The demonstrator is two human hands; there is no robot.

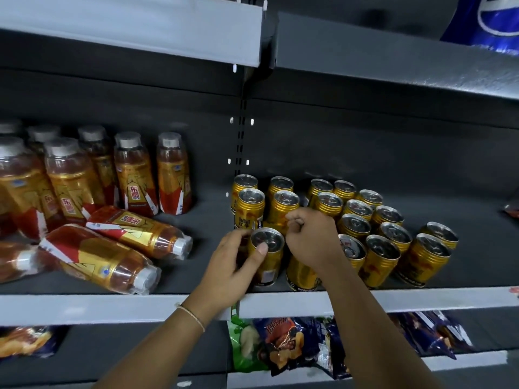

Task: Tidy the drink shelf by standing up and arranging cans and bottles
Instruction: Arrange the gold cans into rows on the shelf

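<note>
Several gold cans stand upright in rows on the right half of the dark shelf. My left hand grips a front gold can from the left, thumb on its top rim. My right hand is curled over the top of the neighbouring gold can, hiding its lid. On the left half, several amber bottles with grey caps stand upright. Three more lie on their sides in front: one bottle, a second bottle and a third bottle at the frame's edge.
The grey front lip of the shelf runs under my wrists. An upper shelf hangs above. Snack bags fill the shelf below. A blue drinks pack sits at the top right.
</note>
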